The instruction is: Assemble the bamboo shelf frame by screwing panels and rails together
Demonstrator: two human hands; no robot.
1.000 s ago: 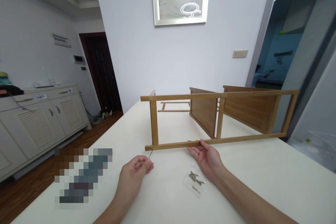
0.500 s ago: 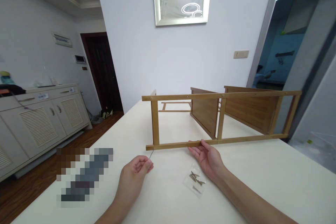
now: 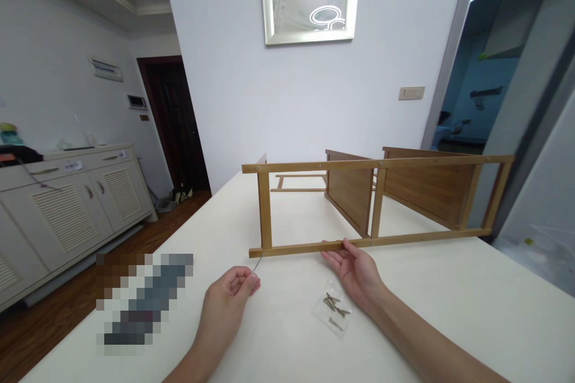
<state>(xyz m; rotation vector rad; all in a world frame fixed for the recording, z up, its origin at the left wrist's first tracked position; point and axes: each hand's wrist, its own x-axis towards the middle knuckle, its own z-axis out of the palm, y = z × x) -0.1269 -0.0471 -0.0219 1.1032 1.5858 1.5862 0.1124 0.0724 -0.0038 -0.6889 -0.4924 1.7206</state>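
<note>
A wooden shelf frame (image 3: 317, 249) lies on its side on the white table, with slatless brown panels (image 3: 350, 194) set across it. My left hand (image 3: 229, 299) is closed in a pinch on a thin metal hex key (image 3: 257, 264). The key's far end meets the lower rail close to its left end; the screw head there is too small to make out. Around the middle of that same rail, my right hand (image 3: 357, 272) grips with the thumb in front and fingers underneath. A clear plastic bag of screws (image 3: 333, 309) lies just left of my right wrist.
The white table (image 3: 287, 341) reaches to the wall. A pixelated dark object (image 3: 153, 299) lies on its left side. Behind the shelf frame, another slim wooden frame (image 3: 300, 190) rests flat. A white cabinet (image 3: 67, 209) stands at the left, beyond the table edge.
My left hand has shifted very slightly left, with the hex key still at the rail's end. My right hand and the shelf frame look unmoved.
</note>
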